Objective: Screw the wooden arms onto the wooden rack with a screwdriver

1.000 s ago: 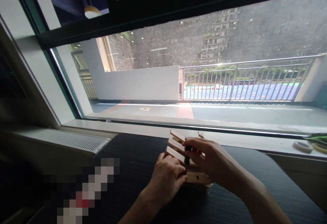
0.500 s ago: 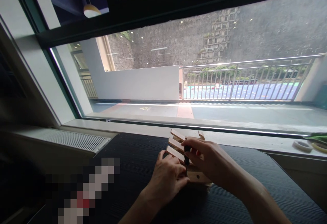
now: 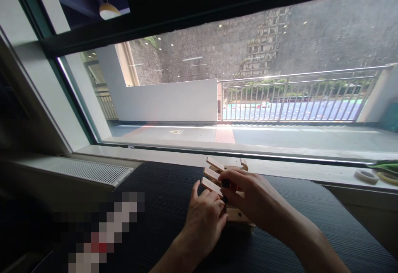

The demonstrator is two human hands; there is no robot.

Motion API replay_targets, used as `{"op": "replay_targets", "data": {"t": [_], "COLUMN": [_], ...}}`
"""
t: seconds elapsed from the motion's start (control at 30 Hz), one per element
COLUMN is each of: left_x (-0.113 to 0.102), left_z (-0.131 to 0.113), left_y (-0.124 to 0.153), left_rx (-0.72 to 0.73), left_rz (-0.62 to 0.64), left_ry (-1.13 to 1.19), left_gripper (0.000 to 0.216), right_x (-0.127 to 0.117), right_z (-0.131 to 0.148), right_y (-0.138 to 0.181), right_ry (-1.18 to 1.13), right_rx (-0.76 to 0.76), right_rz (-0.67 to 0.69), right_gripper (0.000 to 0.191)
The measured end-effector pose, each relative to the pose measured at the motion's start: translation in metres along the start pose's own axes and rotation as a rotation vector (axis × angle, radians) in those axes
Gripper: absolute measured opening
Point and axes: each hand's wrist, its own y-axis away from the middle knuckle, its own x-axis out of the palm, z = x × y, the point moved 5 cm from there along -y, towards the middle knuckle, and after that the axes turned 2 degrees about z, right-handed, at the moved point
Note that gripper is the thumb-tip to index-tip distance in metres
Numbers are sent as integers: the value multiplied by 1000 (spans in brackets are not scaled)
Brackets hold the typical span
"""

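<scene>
A small wooden slatted piece (image 3: pixel 241 215) lies on the dark table, with several pale slats at its upper left and a dark round hole in its near block. My right hand (image 3: pixel 248 192) is closed around the handle of a screwdriver (image 3: pixel 225 184), black with some red showing. The screwdriver points down at the near block; its tip is hidden behind my fingers. Against the left side of the wood, my left hand (image 3: pixel 205 213) is closed, its thumb and forefinger by the screwdriver's lower end. Whether they also pinch something small, I cannot tell.
The black wood-grain table (image 3: pixel 168 190) stands against a white window sill (image 3: pixel 124 153). Rolls of tape (image 3: pixel 367 176) and something green (image 3: pixel 387 166) lie on the sill at right. A white grille (image 3: pixel 93 171) is at left. A pixelated patch covers the table's left part.
My right hand has turned and tilted the screwdriver handle, so red now shows on it. My left fingers have shifted slightly around the lower end. The wooden piece stays in place.
</scene>
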Motion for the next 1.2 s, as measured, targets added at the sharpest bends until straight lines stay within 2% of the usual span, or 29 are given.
{"op": "replay_targets", "data": {"t": [0.13, 0.3, 0.67, 0.83, 1.2], "left_x": [-1, -2, -3, -3, -4], "left_z": [0, 1, 0, 1, -1], "left_y": [-1, -1, -1, -1, -2], "left_rx": [-13, -26, -21, -34, -25], "left_rz": [-5, -19, -18, -12, -3], "left_ry": [3, 35, 35, 30, 25], "left_gripper": [4, 10, 9, 13, 7], "right_x": [1, -4, 3, -1, 7], "right_z": [-4, 4, 0, 5, -5], "right_y": [0, 3, -1, 3, 0], "right_ry": [30, -31, 5, -53, -12], "right_rx": [43, 16, 6, 4, 15], "right_rz": [3, 40, 50, 60, 24], "right_gripper": [6, 21, 9, 25, 14]}}
